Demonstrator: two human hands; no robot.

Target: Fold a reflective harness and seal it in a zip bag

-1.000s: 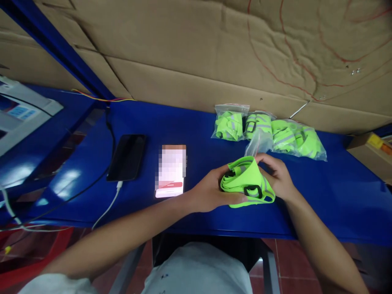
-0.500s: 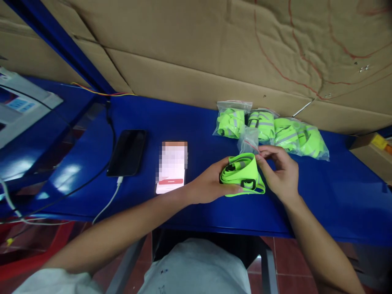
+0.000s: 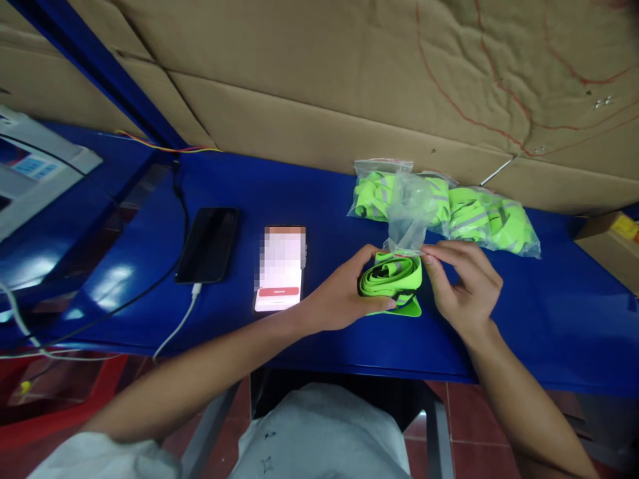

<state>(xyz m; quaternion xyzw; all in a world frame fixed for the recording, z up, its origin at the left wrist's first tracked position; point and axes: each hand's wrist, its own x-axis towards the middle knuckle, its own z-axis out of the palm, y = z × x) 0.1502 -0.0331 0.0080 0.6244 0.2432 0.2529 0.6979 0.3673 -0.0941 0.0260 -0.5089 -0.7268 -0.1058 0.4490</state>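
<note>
My left hand (image 3: 342,293) is wrapped round a folded neon-green reflective strap bundle (image 3: 392,283) just above the blue table (image 3: 319,206). My right hand (image 3: 462,283) pinches the mouth of a clear plastic bag (image 3: 407,213), which stands up directly above the bundle. The bag's lower edge touches the top of the bundle. Behind them, against the cardboard, lie three bagged green bundles (image 3: 452,209).
A dark phone (image 3: 207,245) on a white charging cable and a lit phone (image 3: 280,269) lie left of my hands. Cardboard sheets (image 3: 319,80) line the back. A grey device (image 3: 34,173) sits at far left, a box (image 3: 612,243) at far right.
The clear bag has risen and spread open above the bundle. My right hand moved from the bundle's side to the bag's mouth, and the bundle has been gathered tighter.
</note>
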